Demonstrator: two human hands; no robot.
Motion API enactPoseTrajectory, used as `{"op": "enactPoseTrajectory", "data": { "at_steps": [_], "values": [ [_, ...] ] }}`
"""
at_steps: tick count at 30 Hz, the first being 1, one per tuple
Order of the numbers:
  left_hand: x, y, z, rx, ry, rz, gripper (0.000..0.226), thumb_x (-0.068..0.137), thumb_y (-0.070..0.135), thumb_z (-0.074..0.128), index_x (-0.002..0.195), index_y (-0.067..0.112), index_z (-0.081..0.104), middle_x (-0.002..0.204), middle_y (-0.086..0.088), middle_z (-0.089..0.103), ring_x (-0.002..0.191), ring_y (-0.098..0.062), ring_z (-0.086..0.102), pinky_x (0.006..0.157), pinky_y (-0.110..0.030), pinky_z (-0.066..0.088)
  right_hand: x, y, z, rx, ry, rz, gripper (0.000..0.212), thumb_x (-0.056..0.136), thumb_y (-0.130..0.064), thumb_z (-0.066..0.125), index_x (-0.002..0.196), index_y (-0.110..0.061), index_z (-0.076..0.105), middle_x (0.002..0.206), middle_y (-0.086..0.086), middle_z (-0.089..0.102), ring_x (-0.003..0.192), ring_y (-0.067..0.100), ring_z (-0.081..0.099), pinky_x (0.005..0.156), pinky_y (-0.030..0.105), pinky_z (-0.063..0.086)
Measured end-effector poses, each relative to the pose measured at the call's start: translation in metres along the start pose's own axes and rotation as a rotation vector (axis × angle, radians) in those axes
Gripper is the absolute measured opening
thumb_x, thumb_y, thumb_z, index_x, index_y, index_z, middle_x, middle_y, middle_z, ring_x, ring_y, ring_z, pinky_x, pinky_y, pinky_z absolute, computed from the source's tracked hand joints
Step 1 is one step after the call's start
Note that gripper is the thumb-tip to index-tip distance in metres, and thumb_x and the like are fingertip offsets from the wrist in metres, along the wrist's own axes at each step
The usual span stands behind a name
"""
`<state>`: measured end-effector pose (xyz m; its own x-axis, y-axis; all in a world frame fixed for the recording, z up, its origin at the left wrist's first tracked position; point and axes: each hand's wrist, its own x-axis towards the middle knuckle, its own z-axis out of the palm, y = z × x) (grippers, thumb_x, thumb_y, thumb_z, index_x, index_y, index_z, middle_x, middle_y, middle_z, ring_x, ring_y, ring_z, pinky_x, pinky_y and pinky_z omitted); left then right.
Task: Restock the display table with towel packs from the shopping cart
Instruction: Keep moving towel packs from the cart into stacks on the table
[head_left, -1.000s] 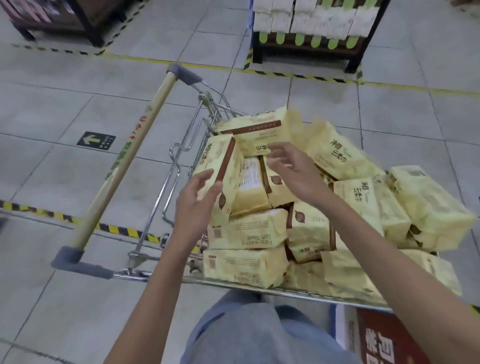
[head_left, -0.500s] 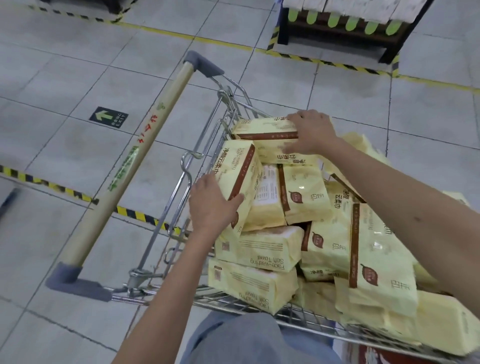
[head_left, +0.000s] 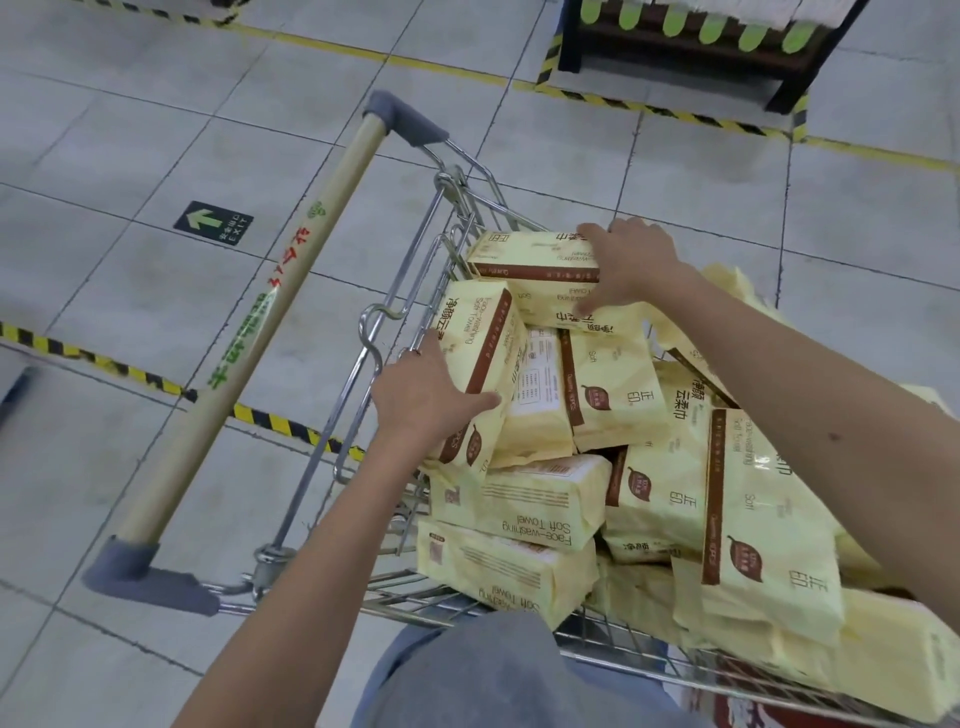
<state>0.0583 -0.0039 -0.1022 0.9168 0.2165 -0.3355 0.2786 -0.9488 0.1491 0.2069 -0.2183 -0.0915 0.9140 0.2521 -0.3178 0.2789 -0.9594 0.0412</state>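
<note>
The towel packs (head_left: 613, 395), pale yellow with brown bands, lie heaped in the shopping cart (head_left: 451, 183), filling its basket from the view's centre down to 5 o'clock and rising above the wire rim. At the heap's 9 o'clock edge one upright pack (head_left: 480, 343) leans against the basket's wire end. The left hand (head_left: 428, 397) grips it, fingers curled round its outer side and thumb laid across its front face. At the heap's 12 o'clock, the top pack (head_left: 530, 257) lies flat across the others. The right hand (head_left: 626, 267) holds its right end, fingers hooked over the far edge.

The packs press close on each other, with little slack between the two held ones and their neighbours. The handle bar (head_left: 249, 338) runs from 11 o'clock to 7 o'clock, just beside the left forearm. Beyond it, open tiled floor (head_left: 130, 130) spreads from 8 to 12 o'clock, crossed by hazard tape (head_left: 119, 370) and bearing an exit arrow sticker (head_left: 213, 223). The dark display table (head_left: 675, 49) stands at 1 o'clock, well apart from the cart, with bare tiles between.
</note>
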Motion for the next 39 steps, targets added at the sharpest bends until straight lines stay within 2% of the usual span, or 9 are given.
{"op": "enactPoseTrajectory", "data": {
  "at_steps": [5, 14, 18, 22, 24, 27, 29, 32, 39],
  "values": [
    [0.004, 0.001, 0.002, -0.049, -0.070, -0.007, 0.119, 0.062, 0.075, 0.065, 0.151, 0.020, 0.007, 0.118, -0.005, 0.061, 0.101, -0.027, 0.061, 0.064, -0.030, 0.036, -0.007, -0.005, -0.003, 0.014, 0.021, 0.025, 0.105, 0.058, -0.060, 0.079, 0.142, -0.019, 0.031, 0.125, 0.014, 0.052, 0.121, 0.032, 0.044, 0.098, 0.043, 0.034],
    [-0.006, -0.004, -0.006, -0.235, 0.013, -0.040, 0.109, 0.062, 0.065, 0.073, 0.147, 0.025, 0.018, 0.119, -0.003, 0.063, 0.103, -0.028, 0.062, 0.070, -0.032, 0.040, -0.043, -0.003, -0.023, 0.136, 0.176, 0.148, 0.092, 0.055, -0.061, 0.079, 0.131, -0.021, 0.045, 0.105, 0.005, 0.058, 0.107, 0.028, 0.051, 0.089, 0.041, 0.039],
    [-0.020, -0.006, -0.019, -0.361, 0.058, -0.038, 0.105, 0.062, 0.065, 0.072, 0.146, 0.025, 0.022, 0.125, 0.000, 0.060, 0.107, -0.027, 0.060, 0.074, -0.032, 0.040, -0.081, 0.005, -0.033, 0.417, 0.298, 0.251, 0.087, 0.053, -0.063, 0.079, 0.125, -0.025, 0.049, 0.095, -0.004, 0.059, 0.092, 0.021, 0.055, 0.078, 0.037, 0.048],
    [-0.045, -0.011, -0.029, -0.705, 0.038, -0.032, 0.104, 0.057, 0.059, 0.079, 0.143, 0.027, 0.030, 0.129, 0.003, 0.059, 0.113, -0.025, 0.060, 0.095, -0.045, 0.047, -0.130, 0.011, -0.028, 0.697, 0.339, 0.318, 0.088, 0.054, -0.064, 0.078, 0.127, -0.026, 0.049, 0.095, -0.010, 0.054, 0.087, 0.015, 0.052, 0.070, 0.030, 0.043],
    [-0.063, -0.014, -0.028, -0.938, 0.003, -0.053, 0.098, 0.055, 0.051, 0.083, 0.139, 0.028, 0.037, 0.123, 0.001, 0.063, 0.104, -0.025, 0.065, 0.090, -0.049, 0.052, -0.157, 0.011, -0.017, 0.837, 0.335, 0.344, 0.087, 0.053, -0.064, 0.079, 0.126, -0.025, 0.052, 0.096, -0.008, 0.059, 0.089, 0.017, 0.057, 0.074, 0.033, 0.047],
    [-0.089, -0.018, -0.023, -1.221, -0.130, -0.092, 0.094, 0.056, 0.036, 0.087, 0.137, 0.025, 0.040, 0.114, -0.003, 0.067, 0.086, -0.022, 0.072, 0.068, -0.039, 0.059, -0.200, 0.005, 0.003, 1.141, 0.306, 0.405, 0.093, 0.047, -0.058, 0.083, 0.128, -0.022, 0.053, 0.105, -0.005, 0.064, 0.099, 0.020, 0.062, 0.090, 0.042, 0.050],
    [-0.107, -0.019, -0.016, -1.310, -0.201, -0.118, 0.097, 0.048, 0.040, 0.084, 0.135, 0.023, 0.044, 0.108, -0.003, 0.070, 0.080, -0.020, 0.073, 0.059, -0.033, 0.058, -0.228, 0.001, 0.018, 1.335, 0.294, 0.439, 0.092, 0.039, -0.056, 0.084, 0.121, -0.023, 0.058, 0.101, -0.006, 0.068, 0.094, 0.015, 0.066, 0.087, 0.037, 0.053],
    [-0.129, -0.021, 0.000, -1.388, -0.270, -0.172, 0.096, 0.045, 0.040, 0.082, 0.132, 0.019, 0.047, 0.110, -0.010, 0.071, 0.086, -0.028, 0.072, 0.068, -0.041, 0.058, -0.265, -0.005, 0.044, 1.572, 0.279, 0.499, 0.082, 0.030, -0.055, 0.082, 0.104, -0.027, 0.062, 0.095, -0.009, 0.071, 0.083, 0.008, 0.069, 0.072, 0.025, 0.054],
    [-0.154, -0.013, 0.021, -1.395, -0.418, -0.172, 0.091, 0.048, 0.034, 0.080, 0.131, 0.014, 0.048, 0.109, -0.016, 0.070, 0.086, -0.032, 0.071, 0.061, -0.039, 0.059, -0.335, -0.014, 0.088, 1.787, 0.301, 0.677, 0.067, 0.035, -0.049, 0.083, 0.095, -0.026, 0.067, 0.089, -0.010, 0.075, 0.082, 0.008, 0.071, 0.077, 0.031, 0.053]
  ]
}}
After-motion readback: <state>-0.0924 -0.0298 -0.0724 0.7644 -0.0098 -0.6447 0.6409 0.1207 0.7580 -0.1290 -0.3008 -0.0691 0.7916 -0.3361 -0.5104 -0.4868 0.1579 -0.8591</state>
